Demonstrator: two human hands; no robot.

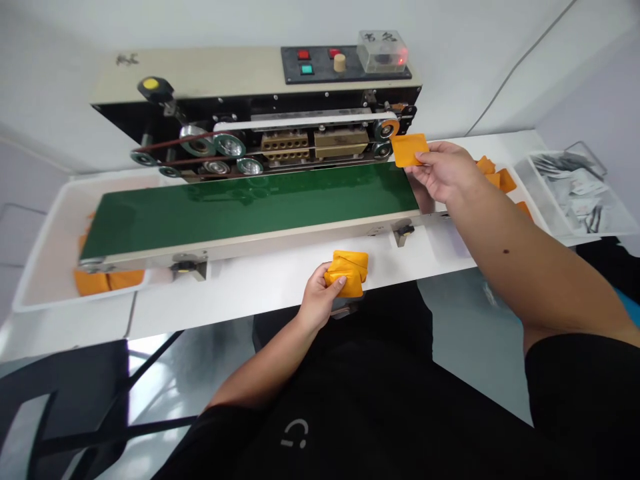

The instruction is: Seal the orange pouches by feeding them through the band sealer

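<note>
band sealer [255, 73] behind conveyor belt [245, 203] | tray [37, 267] left of belt | pouches [506, 180] right | sachet bin [543, 200] beyond them

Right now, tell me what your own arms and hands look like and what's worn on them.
The left hand and right hand are bare, with no gloves, and no watch shows on either wrist. Short black sleeves cover the upper arms. The right forearm carries one small dark mole.

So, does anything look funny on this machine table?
The lumpy orange pouch in the left hand looks odd: it bulges and creases, unlike the flat orange pouch in the right hand.
</note>
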